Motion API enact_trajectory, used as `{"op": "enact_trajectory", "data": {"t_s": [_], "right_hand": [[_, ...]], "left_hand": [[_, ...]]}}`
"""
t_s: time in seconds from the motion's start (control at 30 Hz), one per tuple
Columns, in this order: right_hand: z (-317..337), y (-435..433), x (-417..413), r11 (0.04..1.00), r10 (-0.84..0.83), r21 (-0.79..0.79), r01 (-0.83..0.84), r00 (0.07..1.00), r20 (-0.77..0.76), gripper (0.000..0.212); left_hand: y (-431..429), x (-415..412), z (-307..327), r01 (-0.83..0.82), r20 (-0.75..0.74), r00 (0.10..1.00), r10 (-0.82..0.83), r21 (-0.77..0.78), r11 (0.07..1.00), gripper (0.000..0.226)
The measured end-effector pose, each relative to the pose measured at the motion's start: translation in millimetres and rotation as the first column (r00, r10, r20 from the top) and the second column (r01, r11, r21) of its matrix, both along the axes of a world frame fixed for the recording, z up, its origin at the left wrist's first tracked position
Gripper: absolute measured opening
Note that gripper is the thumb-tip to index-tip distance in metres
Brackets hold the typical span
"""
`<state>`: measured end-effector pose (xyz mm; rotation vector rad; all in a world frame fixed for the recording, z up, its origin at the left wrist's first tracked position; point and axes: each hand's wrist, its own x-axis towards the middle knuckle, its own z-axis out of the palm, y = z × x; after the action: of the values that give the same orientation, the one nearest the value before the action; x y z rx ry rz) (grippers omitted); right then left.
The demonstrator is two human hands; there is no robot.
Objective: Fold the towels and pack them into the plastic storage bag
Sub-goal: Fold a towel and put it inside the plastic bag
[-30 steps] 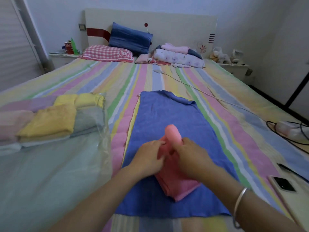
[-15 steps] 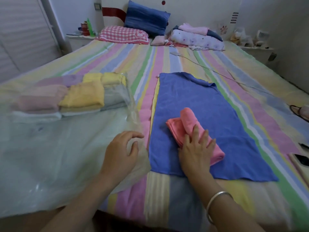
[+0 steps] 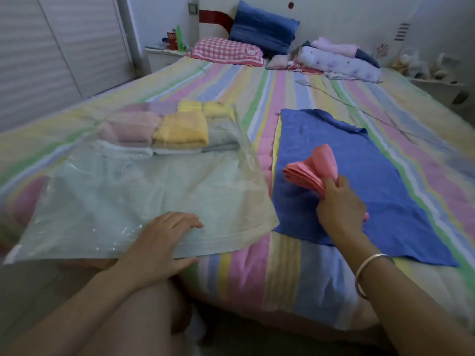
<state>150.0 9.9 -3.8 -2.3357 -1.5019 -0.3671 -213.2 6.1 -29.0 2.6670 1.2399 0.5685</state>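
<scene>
My right hand grips a folded pink towel and holds it lifted a little above the flat blue towel spread on the bed. The clear plastic storage bag lies on the left of the bed. Several folded towels, pink, yellow, white and grey, sit inside at its far end. My left hand is at the bag's near open edge, fingers on top and thumb below the plastic lip.
The striped bedspread covers the whole bed. Pillows and a rolled quilt lie at the headboard. A thin cable runs across the bed beyond the blue towel. A nightstand stands at the far left.
My right hand has closed round the pink towel and raised it off the blue towel. My left hand has moved down onto the bag's near edge. The camera swung left.
</scene>
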Motion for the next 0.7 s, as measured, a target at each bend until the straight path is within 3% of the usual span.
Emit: {"op": "enact_trajectory", "data": {"t_s": [0.07, 0.17, 0.3, 0.37, 0.43, 0.5, 0.57, 0.63, 0.7], "right_hand": [[21.4, -8.1, -32.0, 0.984, 0.111, 0.140, -0.107, 0.994, -0.018, 0.037], [53.8, -25.9, -90.6, 0.877, 0.357, 0.349, -0.331, 0.934, -0.010, 0.040], [79.8, -54.8, -158.1, 0.705, 0.642, 0.443, -0.554, 0.763, -0.069, 0.049], [80.0, -63.7, -175.2, 0.614, 0.772, 0.427, -0.663, 0.618, -0.151, 0.046], [73.6, -69.1, -181.6, 0.453, 0.890, 0.327, -0.829, 0.399, -0.223, 0.040], [66.2, -72.9, -181.4, 0.311, 0.925, 0.162, -0.936, 0.259, -0.279, 0.040], [56.1, -73.9, -177.7, 0.308, 0.925, -0.034, -0.951, 0.308, -0.222, 0.043], [48.0, -72.5, -175.0, 0.403, 0.896, -0.180, -0.897, 0.427, -0.124, 0.044], [49.3, -70.6, -177.0, 0.508, 0.833, -0.187, -0.841, 0.535, -0.144, 0.039]], "left_hand": [[-2.2, -14.2, 0.5, -0.035, -0.030, 0.999, 0.036, 0.032, 0.999, 0.050], [-3.5, -33.1, 8.4, -0.134, -0.070, 0.987, 0.142, 0.107, 0.985, 0.048], [-4.0, -51.7, 23.4, -0.225, -0.150, 0.955, 0.257, 0.200, 0.954, 0.051], [-8.2, -56.5, 28.7, -0.338, -0.076, 0.930, 0.361, 0.214, 0.917, 0.032], [-5.9, -63.3, 36.4, -0.479, 0.171, 0.870, 0.463, 0.064, 0.876, 0.021], [2.3, -71.5, 50.6, -0.403, 0.328, 0.828, 0.454, -0.213, 0.890, 0.031], [9.1, -74.6, 68.5, -0.296, 0.432, 0.791, 0.433, -0.349, 0.889, 0.023], [8.0, -69.7, 85.2, -0.236, 0.510, 0.734, 0.448, -0.427, 0.873, 0.011], [6.5, -63.9, 94.8, -0.199, 0.552, 0.724, 0.414, -0.408, 0.891, 0.009]]}}
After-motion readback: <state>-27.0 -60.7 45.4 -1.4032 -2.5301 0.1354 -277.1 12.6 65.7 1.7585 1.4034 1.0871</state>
